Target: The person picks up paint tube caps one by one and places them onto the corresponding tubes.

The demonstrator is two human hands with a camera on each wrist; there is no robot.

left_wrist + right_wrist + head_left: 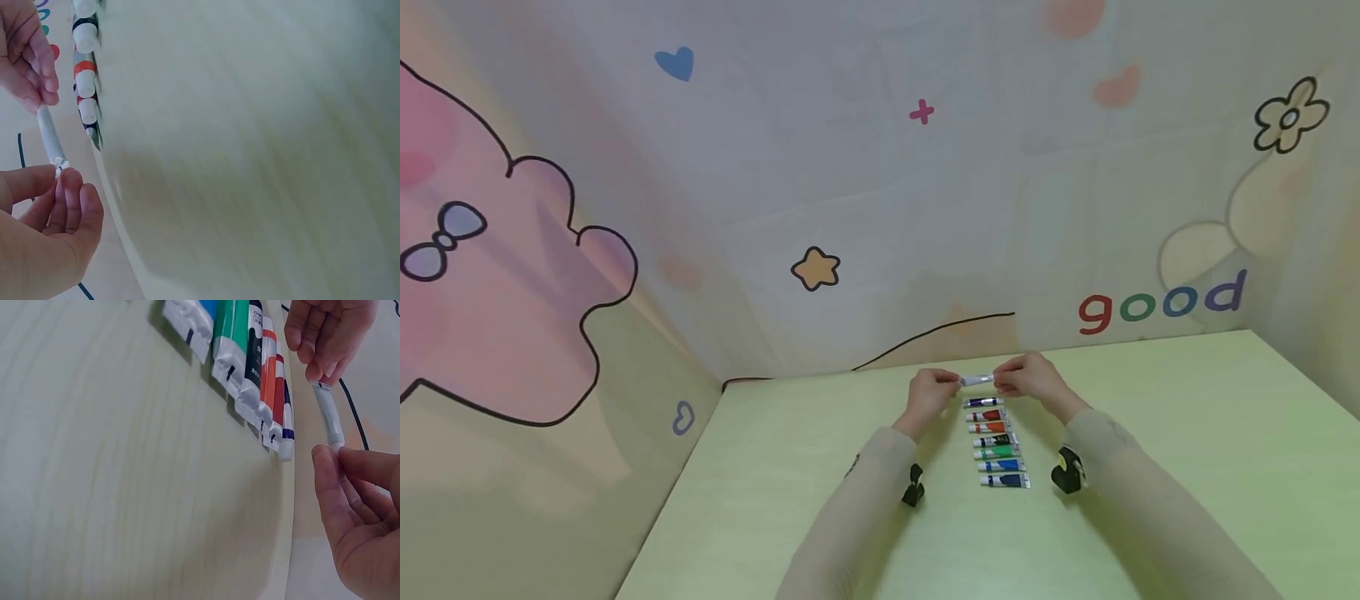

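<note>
A slim white paint tube (977,380) is stretched between both hands, above the far end of a column of paint tubes. My left hand (931,393) pinches its flat crimped end between thumb and fingers. At the opposite end, the thumb and fingers of my right hand (1036,382) grip the cap end, which they mostly cover. Nearest to the hands lies a violet-banded tube (983,402), its white cap (285,450) pointing right. The red tube (986,415), orange tube (988,427), black tube (996,441) and green tube (997,452) follow, caps to the left.
Closer to me, a blue tube (1002,466) and a dark blue tube (1005,481) end the column. They lie on a pale yellow-green table (760,500). Behind its far edge hangs a printed cloth (880,208). Black wrist cameras (1067,472) sit under both sleeves.
</note>
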